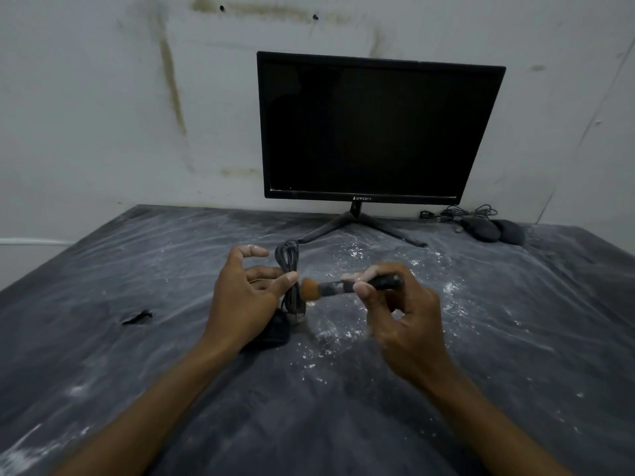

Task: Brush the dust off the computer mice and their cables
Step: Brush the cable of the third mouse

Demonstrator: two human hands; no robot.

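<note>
A dark table (pixel 137 389) fills the lower view, covered in a creased, glossy plastic sheet streaked and speckled with white powder, thickest in front of the hands. Behind it rises a pale wall (pixel 103 97) with smeared brownish stains. A flat black monitor (pixel 374 128) stands at the back edge on a thin splayed stand, its screen dark.

The left hand (pixel 244 297) pinches a bundled cable (pixel 290 276) between thumb and curled fingers, the index finger lifted free above — the grey cord is folded into long upright loops, with a metal USB plug at the bottom. Below that hand lies a rounded black mouse (pixel 271 333), mostly hidden by the wrist and resting on the sheet.

The right hand (pixel 398 317) is closed around the dark, slim handle of a brush (pixel 347 286), held roughly level; its soft tan bristle head touches the cable loops.

At the far right corner sit two more mice (pixel 493 230), matte and dome-shaped, side by side, their thin cables tangled just behind them. A small black scrap (pixel 137 317) lies left of the hands.
</note>
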